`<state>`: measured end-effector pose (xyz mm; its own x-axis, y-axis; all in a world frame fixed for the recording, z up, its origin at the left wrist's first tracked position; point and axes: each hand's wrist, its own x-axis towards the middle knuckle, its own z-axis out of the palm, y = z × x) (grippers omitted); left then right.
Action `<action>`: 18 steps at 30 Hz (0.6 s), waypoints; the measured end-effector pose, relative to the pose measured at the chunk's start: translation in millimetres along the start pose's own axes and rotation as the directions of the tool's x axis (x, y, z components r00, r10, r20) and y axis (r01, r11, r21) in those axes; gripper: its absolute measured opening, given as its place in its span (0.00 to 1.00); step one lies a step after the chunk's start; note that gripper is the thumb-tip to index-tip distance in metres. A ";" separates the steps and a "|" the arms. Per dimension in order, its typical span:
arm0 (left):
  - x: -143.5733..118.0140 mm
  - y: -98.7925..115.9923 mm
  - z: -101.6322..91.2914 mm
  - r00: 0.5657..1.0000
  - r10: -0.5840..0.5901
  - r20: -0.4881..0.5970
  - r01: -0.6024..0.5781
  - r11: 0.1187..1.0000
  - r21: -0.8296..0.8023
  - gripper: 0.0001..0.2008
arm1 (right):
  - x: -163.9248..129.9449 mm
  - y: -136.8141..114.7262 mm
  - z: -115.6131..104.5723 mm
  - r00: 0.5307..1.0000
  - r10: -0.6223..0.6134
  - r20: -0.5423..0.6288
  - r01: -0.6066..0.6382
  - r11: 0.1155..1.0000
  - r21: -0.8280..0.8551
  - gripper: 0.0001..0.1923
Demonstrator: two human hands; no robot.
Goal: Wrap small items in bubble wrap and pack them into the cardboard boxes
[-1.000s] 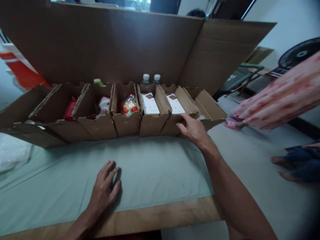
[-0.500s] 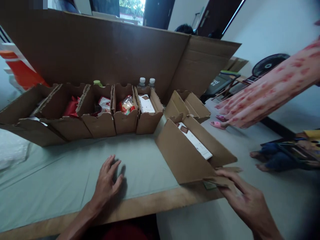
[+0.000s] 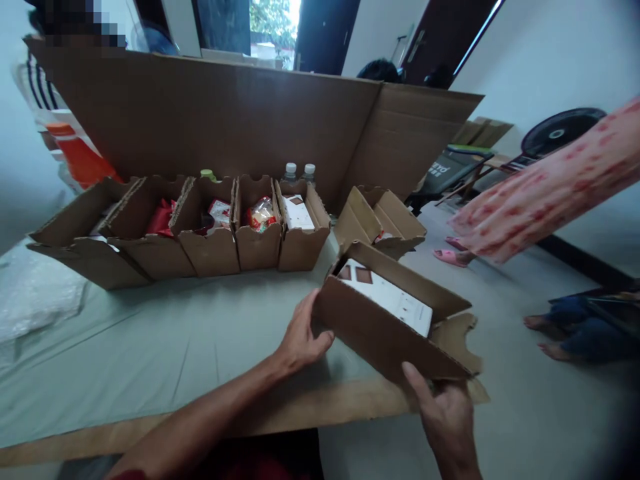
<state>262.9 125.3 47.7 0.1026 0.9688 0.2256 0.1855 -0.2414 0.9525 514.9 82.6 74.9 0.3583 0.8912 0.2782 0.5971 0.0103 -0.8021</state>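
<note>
An open cardboard box (image 3: 380, 330) lies near the table's front edge with a white carton (image 3: 387, 297) inside it. My left hand (image 3: 301, 337) grips the box's left end. My right hand (image 3: 445, 417) holds its lower right corner, thumb on the front wall. Behind it a row of open cardboard boxes (image 3: 210, 247) holds red and clear snack packets (image 3: 260, 215) and another white carton (image 3: 299, 212). One more open box (image 3: 383, 217) stands apart at the right end of the row.
A tall cardboard sheet (image 3: 225, 120) stands behind the row, with two bottles (image 3: 299, 172) in front of it. A pale green cloth (image 3: 165, 340) covers the table. Another person's pink sleeve (image 3: 550, 193) reaches in from the right. Somebody's feet (image 3: 550, 333) rest on the floor.
My right hand pulled one box out of the row toward the front edge. My left hand left the cloth and took hold of the box's left end.
</note>
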 end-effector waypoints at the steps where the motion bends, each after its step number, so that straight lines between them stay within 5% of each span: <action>1: -20.7 -0.7 -7.1 0.998 -0.005 -0.061 0.005 1.000 0.005 0.42 | 2.4 -5.9 10.2 0.999 -0.022 0.040 0.021 1.000 0.011 0.23; 4: -76.8 -3.5 -37.4 0.960 -0.056 -0.275 0.069 0.997 0.037 0.39 | 12.6 -28.2 51.2 0.969 -0.097 0.228 0.074 0.991 0.107 0.21; 7: -100.3 -8.5 -70.6 0.878 -0.103 -0.468 0.141 0.989 0.048 0.37 | 24.1 -56.1 101.4 0.915 -0.195 0.353 0.112 0.963 0.243 0.23; 11: -90.6 -16.5 -99.3 0.811 -0.094 -0.577 0.141 0.989 0.037 0.37 | 29.4 -81.3 147.4 0.881 -0.288 0.374 0.149 0.921 0.359 0.28; 18: -67.7 -23.2 -102.7 0.842 -0.064 -0.536 0.114 0.992 0.061 0.41 | 33.1 -80.7 166.2 0.930 -0.181 0.320 0.084 0.952 0.293 0.30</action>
<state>151.3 71.0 31.3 -0.4498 0.8606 0.2389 0.2552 -0.1325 0.9578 359.3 186.6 61.0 -0.0044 0.9721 0.2345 0.3886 0.2178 -0.8953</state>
